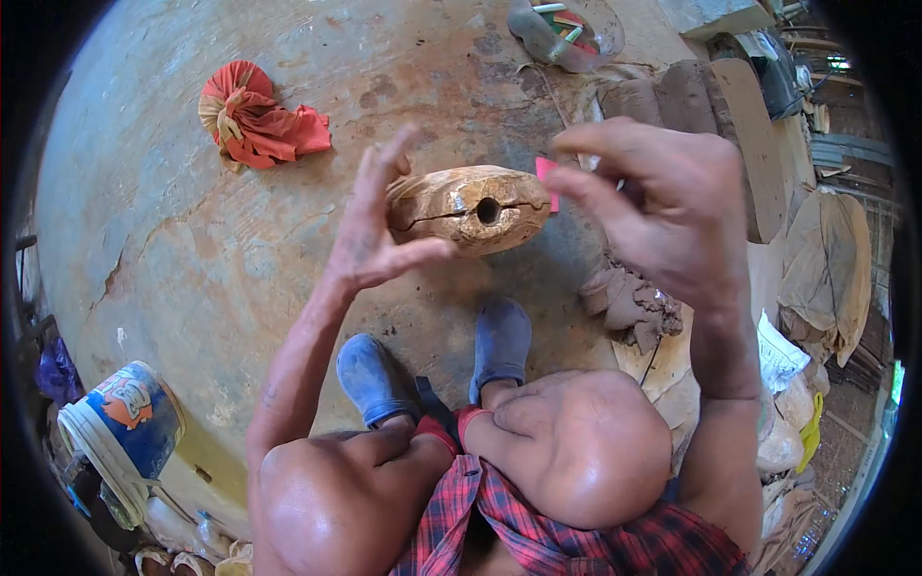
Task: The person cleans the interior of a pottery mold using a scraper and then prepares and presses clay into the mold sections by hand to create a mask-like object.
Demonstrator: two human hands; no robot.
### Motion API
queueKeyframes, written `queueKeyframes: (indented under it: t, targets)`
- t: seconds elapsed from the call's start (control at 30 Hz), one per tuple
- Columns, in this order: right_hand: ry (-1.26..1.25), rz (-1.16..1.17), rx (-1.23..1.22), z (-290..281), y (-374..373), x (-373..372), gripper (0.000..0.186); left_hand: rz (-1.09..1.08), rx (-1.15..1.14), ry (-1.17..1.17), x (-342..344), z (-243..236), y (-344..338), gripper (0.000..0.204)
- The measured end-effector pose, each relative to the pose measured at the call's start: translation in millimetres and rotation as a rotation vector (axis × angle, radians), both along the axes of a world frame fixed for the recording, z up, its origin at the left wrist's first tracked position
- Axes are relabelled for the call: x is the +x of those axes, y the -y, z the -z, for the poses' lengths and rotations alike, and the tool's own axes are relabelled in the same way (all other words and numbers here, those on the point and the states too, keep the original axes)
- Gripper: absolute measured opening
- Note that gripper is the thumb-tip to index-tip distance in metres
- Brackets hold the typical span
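Observation:
In front of me is a tan and brown two-part mould (pixel 468 209) with a rounded outline. A jagged seam runs along its side, and a round dark hole sits on that seam. My left hand (pixel 379 221) grips the mould's left end, thumb below and fingers on the far side. Beside its right end, my right hand (pixel 653 192) is closed, thumb and forefinger pinching a small flat pink piece (pixel 545 180). That piece lies close against the mould and is partly hidden by the fingertips; whether it touches cannot be made out.
A crumpled red cloth (pixel 257 120) lies on the floor at far left. Clear bowl (pixel 600 43) with small tools stands at the back. Clay blocks (pixel 672 106) and a soft clay lump (pixel 634 302) lie at right. A blue-and-white bucket (pixel 130 413) stands near left.

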State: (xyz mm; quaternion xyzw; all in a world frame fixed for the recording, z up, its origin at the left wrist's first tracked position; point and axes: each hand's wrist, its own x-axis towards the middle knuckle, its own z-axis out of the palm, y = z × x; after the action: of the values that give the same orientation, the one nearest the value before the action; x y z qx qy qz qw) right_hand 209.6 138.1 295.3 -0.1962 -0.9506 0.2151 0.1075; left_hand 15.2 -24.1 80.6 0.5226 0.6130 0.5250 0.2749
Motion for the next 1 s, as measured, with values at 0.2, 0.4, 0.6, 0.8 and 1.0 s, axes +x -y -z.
queueKeyframes:
  t: [0.2,0.4,0.6,0.8,1.0]
  targets:
    - [-0.366,-0.143,0.198,28.8,6.5,-0.2,0.05,0.294,0.203,0.912,29.1,-127.3,-38.8,0.138]
    - [-0.553,-0.059,0.187,46.4,-4.1,59.8,0.041,0.728,0.085,1.139,36.8,-138.1,-55.8,0.105]
    - [0.233,0.751,0.083,110.5,-0.9,211.2,0.035,-0.041,-0.082,0.393,-2.1,-87.7,-20.1,0.045]
    - [0.252,0.667,0.37,174.1,15.5,234.2,0.044,-0.065,-0.298,0.065,41.1,-70.1,-19.6,0.042]
    - [-0.359,0.324,-0.256,155.8,45.1,45.0,0.072,-0.152,-0.262,-0.043,45.4,-67.9,-13.7,0.042]
